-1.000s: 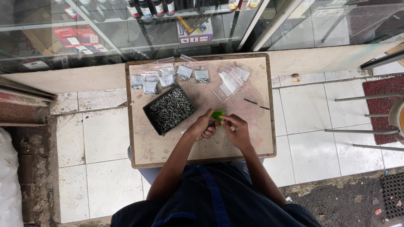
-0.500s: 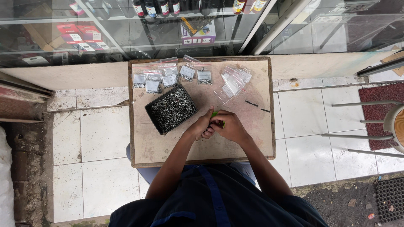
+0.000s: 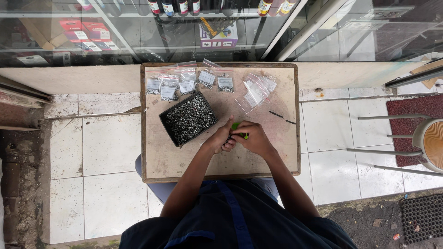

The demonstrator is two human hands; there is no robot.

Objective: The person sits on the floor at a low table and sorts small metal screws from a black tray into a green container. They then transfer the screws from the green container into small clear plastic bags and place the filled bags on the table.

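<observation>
A view from above shows a person seated at a small square wooden counter [image 3: 161, 161] set on a white tiled floor, in front of a glass display case.

Both hands meet near the middle of the counter. The left hand [image 3: 223, 139] is curled closed, and whatever it holds is too small to make out. The right hand [image 3: 253, 139] is closed around a small bright green object [image 3: 237, 127], of which only a sliver shows between the fingers; its kind cannot be told. It looks light and rigid, small enough to be pinched between thumb and fingertips, and likely easy to drop.

Just left of the hands sits a shallow black rectangular tray [image 3: 188, 119], turned at an angle and filled with tiny silvery metal parts, possibly screws. These would be hard, slippery and prone to scatter, best picked up a few at a time.

Along the far edge lie small clear plastic zip bags [image 3: 187, 84] already holding parts, and beside them a loose pile of empty clear bags [image 3: 258, 87], thin and limp.
</observation>
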